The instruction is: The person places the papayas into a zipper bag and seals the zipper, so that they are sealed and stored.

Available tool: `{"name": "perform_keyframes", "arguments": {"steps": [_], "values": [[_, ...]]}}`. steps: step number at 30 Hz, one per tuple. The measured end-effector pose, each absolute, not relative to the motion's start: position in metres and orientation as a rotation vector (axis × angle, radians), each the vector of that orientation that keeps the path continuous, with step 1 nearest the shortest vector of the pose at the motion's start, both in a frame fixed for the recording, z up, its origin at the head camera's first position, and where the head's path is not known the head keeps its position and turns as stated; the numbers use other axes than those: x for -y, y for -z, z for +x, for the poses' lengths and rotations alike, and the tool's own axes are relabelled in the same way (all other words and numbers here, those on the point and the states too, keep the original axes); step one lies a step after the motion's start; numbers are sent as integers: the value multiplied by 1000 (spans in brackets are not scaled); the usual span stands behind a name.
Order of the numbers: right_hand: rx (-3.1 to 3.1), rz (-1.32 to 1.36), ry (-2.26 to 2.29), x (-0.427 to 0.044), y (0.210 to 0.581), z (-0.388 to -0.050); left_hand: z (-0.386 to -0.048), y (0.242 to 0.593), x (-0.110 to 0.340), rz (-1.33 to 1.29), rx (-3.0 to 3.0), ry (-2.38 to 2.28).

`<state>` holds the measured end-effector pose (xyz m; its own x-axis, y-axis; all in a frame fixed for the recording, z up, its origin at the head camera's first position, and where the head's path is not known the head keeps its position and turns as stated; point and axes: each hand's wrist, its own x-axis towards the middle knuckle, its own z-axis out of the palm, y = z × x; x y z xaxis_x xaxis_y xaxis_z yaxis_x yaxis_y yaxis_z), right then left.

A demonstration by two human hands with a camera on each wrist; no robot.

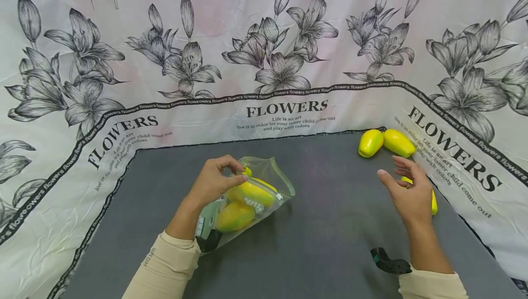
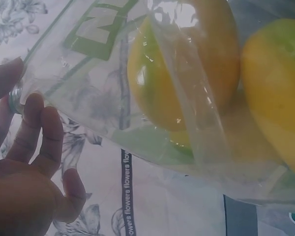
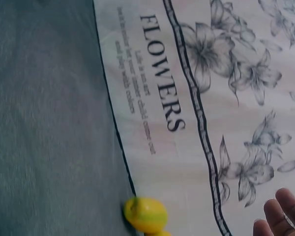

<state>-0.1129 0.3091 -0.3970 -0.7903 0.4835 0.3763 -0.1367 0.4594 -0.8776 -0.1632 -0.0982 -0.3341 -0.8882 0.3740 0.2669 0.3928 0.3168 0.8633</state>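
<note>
A clear zip bag (image 1: 270,168) with several yellow-green mangoes (image 1: 235,217) inside hangs tilted above the table. My left hand (image 1: 214,177) pinches the bag near its opening between thumb and fingers; the left wrist view shows fingertips (image 2: 33,104) on the plastic edge. To the right, my right hand (image 1: 412,193) is raised with loosely bent fingers and nothing in its grasp. Partly hidden behind it is a yellow mango (image 1: 434,202). Two more mangoes, one nearer the middle (image 1: 371,143) and one to its right (image 1: 399,143), lie at the table's back right corner.
The dark grey table (image 1: 330,225) is bordered at the back and sides by a white cloth (image 1: 198,124) printed with flowers and lettering. A black wrist strap (image 1: 389,262) sits by my right sleeve.
</note>
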Motion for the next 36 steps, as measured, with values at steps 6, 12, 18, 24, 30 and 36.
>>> {"name": "perform_keyframes", "arguments": {"steps": [6, 12, 18, 24, 30, 36], "values": [[2067, -446, -1275, -331, 402, -107, -161, 333, 98, -716, 2522, 1678], [2087, -650, -1227, -354, 414, -103, -163, 333, 98, -713, 2533, 1675], [2152, -795, -1173, -379, 430, -100, -163, 333, 98, -710, 2531, 1675], [2284, -963, -1222, -396, 446, -96, -163, 333, 97, -736, 2530, 1671], [2379, -1008, -1233, -406, 462, -97, -163, 333, 96, -746, 2524, 1665], [2418, -1032, -1259, -411, 470, -99, -163, 333, 96, -723, 2532, 1670]]}}
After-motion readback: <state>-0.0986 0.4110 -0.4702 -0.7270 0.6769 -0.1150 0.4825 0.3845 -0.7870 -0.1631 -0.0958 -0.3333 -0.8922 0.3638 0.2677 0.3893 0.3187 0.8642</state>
